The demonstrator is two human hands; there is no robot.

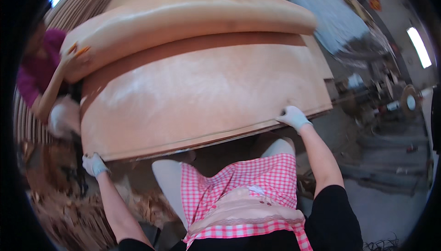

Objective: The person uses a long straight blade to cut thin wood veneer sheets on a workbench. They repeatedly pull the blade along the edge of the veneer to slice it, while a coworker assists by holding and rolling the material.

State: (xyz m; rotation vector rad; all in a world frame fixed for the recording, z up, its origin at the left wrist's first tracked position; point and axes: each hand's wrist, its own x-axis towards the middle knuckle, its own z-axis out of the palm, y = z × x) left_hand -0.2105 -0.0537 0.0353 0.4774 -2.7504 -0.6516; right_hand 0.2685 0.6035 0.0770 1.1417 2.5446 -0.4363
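A wide, pale pinkish-tan veneer sheet (206,90) lies flat on a stack in front of me. My left hand (94,164), in a white glove, grips its near left corner. Further right, my right hand (294,118), also gloved, is closed on the near edge close to the right corner; the fingertips are partly hidden. Beyond, another sheet bends back on itself in a long curl (193,14) across the stack. A co-worker's hand (75,61) with orange-tipped fingers touches the left end of that curl.
The co-worker, in a purple top (50,51), is at the left beside the stack. Torn veneer scraps (73,214) pile up at the lower left. A pale-blue covered stack (328,14) stands at the far right, with machinery (406,99) nearer on the right.
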